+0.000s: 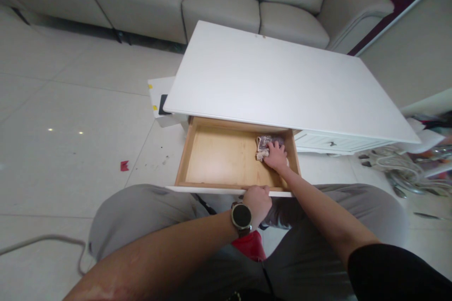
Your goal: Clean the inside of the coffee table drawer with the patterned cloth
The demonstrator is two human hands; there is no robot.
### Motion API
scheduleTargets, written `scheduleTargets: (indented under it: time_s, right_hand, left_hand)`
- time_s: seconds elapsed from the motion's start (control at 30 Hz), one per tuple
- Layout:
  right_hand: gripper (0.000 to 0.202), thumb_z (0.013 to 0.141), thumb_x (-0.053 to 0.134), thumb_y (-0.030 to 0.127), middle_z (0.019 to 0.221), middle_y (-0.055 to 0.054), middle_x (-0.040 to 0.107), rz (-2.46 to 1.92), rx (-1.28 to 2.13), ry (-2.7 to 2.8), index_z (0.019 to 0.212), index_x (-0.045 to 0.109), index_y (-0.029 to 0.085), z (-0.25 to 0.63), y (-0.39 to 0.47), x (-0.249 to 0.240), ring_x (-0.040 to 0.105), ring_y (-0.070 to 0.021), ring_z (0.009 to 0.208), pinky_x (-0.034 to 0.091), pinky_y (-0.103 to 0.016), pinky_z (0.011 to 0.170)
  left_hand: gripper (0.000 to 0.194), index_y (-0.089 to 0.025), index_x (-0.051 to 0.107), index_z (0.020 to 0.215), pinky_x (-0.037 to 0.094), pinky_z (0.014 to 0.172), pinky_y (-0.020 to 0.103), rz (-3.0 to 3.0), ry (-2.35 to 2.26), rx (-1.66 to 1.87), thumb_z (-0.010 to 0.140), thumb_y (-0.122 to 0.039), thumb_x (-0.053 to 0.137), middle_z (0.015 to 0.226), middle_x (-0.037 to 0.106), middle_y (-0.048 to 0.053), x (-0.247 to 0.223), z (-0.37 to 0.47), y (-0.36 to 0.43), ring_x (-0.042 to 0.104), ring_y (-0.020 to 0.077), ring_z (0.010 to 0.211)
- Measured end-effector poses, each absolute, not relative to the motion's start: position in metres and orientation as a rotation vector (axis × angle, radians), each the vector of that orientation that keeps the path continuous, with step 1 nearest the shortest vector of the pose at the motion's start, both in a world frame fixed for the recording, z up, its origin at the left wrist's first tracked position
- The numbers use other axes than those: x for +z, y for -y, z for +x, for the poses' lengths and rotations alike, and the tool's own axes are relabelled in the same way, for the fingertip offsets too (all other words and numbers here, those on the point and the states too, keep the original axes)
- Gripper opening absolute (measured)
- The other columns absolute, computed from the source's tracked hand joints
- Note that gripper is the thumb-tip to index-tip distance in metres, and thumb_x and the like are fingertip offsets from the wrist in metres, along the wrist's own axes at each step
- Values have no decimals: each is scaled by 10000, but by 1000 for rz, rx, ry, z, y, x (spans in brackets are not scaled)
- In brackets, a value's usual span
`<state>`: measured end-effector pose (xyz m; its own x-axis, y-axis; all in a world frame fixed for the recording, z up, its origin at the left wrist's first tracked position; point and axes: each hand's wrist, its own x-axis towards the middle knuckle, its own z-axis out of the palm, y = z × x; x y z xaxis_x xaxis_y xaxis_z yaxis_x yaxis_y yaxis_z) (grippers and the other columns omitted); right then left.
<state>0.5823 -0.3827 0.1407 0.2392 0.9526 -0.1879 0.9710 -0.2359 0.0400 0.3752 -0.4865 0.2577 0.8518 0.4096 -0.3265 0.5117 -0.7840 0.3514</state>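
Note:
A wooden drawer (222,155) is pulled out of a white low table (275,80). My left hand (258,202), with a round watch on its wrist, is closed over the top of the drawer's front panel near its middle. Inside the drawer, at the right side, my right hand (276,156) rests on a crumpled patterned cloth (263,143), its fingers spread over it. Part of the cloth is hidden beneath that hand. The drawer's light wood bottom shows to the left of the cloth.
Behind the table stands a grey sofa (222,9). A white box (158,89) with yellow tape is at the table's left end. A red scrap (124,165) and a hose (52,237) lie on the left floor. Coiled cables (391,162) lie at the right.

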Motion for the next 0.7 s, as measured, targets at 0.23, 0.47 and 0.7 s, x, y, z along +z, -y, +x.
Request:
scheduleTargets:
  time_s: [0.23,0.47,0.7]
  right_hand:
    - [502,853,589,382,1410,-168,505,2348,-184,-1847,1334,566,239,582,382,141,462,-408,1246,487,-571,961]
    - [518,857,593,373,1442,-166,488,2343,-206,-1828,1358,555,247,581,382,144,452,-402,1262,467,-562,989]
    - [512,857,589,367,1433,-163,490,2350,-214,-1819,1355,558,253,581,382,144,454,-406,1263,471,-569,986]
  left_hand:
    - [360,-75,782,1125,541,671,339,2576,-699,-341,1006,-74,443,1092,706,204,261,375,486,734,279,953]
    - [360,-74,782,1114,546,694,332,2610,-689,-353,1005,-69,439,1089,706,202,263,374,485,735,263,958]
    - [322,-64,775,1081,512,659,322,2601,-707,-335,997,-78,465,1056,699,195,260,375,487,727,269,936]
